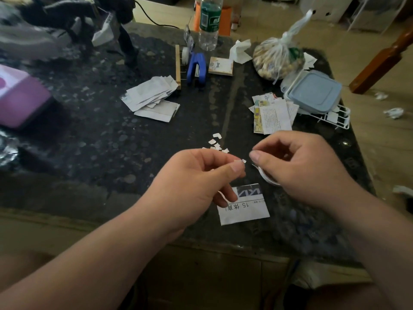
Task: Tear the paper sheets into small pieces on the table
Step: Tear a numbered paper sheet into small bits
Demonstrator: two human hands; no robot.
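Observation:
My left hand [196, 175] pinches a tiny white paper scrap [239, 161] between thumb and forefinger above the dark table [111, 142]. Just to its right, my right hand [301, 166] holds a thin curled white paper strip [267, 178] that hangs below its fingers. Several small torn bits [216, 143] lie on the table just beyond my hands. A printed paper piece [244, 209] lies flat under my left fingers. One stack of torn sheets [154, 97] sits mid-left, and another printed stack [273, 114] sits at the right.
At the back stand a blue stapler [196, 69], a plastic bottle [209, 23], a notepad [221, 66] and a tied bag of nuts [278, 60]. A lidded plastic box [312, 92] sits on a white rack [335, 118]. A purple box [20, 97] lies far left.

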